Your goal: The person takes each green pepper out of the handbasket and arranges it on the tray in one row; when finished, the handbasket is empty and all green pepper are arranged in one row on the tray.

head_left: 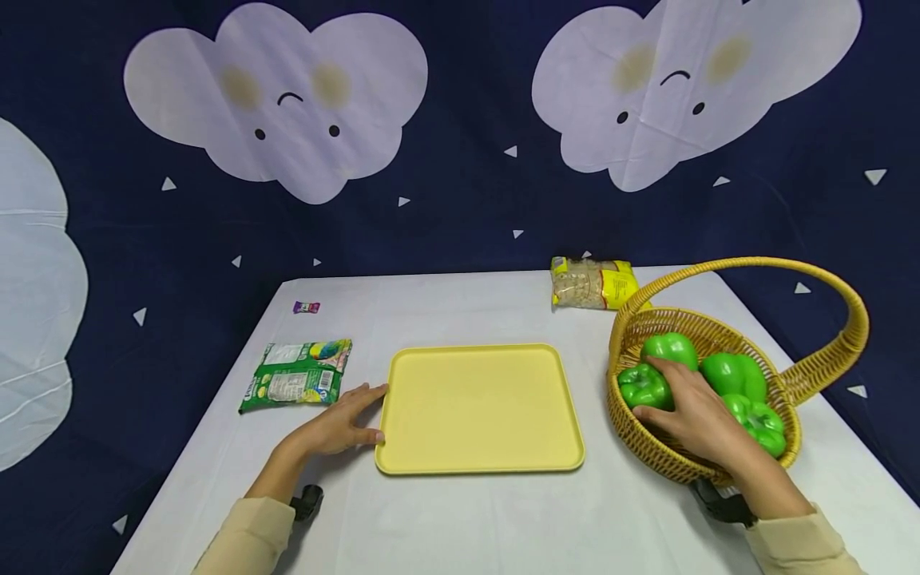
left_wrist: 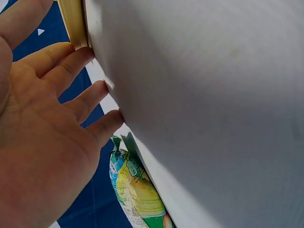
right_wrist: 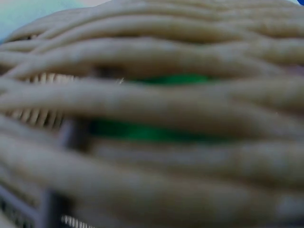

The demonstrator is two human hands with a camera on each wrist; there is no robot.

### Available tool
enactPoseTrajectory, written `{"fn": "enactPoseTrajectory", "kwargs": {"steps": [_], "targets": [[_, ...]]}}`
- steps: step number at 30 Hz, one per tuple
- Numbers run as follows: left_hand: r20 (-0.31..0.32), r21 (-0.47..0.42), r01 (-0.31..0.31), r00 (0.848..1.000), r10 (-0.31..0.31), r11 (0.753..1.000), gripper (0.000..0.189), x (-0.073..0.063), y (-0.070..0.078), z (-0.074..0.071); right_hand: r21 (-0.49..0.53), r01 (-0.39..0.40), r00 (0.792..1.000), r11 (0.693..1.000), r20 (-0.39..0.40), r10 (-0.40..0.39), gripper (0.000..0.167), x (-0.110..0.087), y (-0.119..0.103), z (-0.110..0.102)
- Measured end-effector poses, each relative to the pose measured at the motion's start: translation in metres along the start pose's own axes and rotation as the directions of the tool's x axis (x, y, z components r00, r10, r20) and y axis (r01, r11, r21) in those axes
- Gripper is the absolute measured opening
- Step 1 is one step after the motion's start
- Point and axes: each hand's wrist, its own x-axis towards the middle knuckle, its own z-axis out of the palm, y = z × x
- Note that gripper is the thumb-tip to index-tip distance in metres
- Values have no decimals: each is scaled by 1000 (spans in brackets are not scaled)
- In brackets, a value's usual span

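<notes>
My left hand (head_left: pixel 334 423) touches the left edge of a yellow rectangular tray (head_left: pixel 477 407) with fingers spread. The left wrist view shows those fingers (left_wrist: pixel 78 104) nearly straight, their tips at the tray's rim (left_wrist: pixel 73 23) and the tabletop. Inside a wicker basket (head_left: pixel 650 451) on the right, my right hand (head_left: pixel 700 415) grips the nearest-left green bell pepper (head_left: pixel 642 387), thumb at its front and fingers over its far side. More green bell peppers (head_left: pixel 736 375) lie around the hand. Blurred basket weave (right_wrist: pixel 152 104) fills the right wrist view, hiding the hand there.
A green snack bag (head_left: pixel 298 374) lies left of the tray, with a small purple packet (head_left: pixel 306 307) behind it. A yellow-and-clear bag of grain-like food (head_left: pixel 592 283) lies at the back, near the basket. The basket's tall handle (head_left: pixel 826 279) arches up on the right.
</notes>
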Motion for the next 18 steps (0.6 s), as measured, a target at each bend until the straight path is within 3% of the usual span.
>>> {"fn": "enactPoseTrajectory", "kwargs": {"steps": [18], "targets": [[-5,-5,-5,1000,5,1000,84,-1,0,1,30,-11,998,999,-55,13,87,-8,-10,-19]]}}
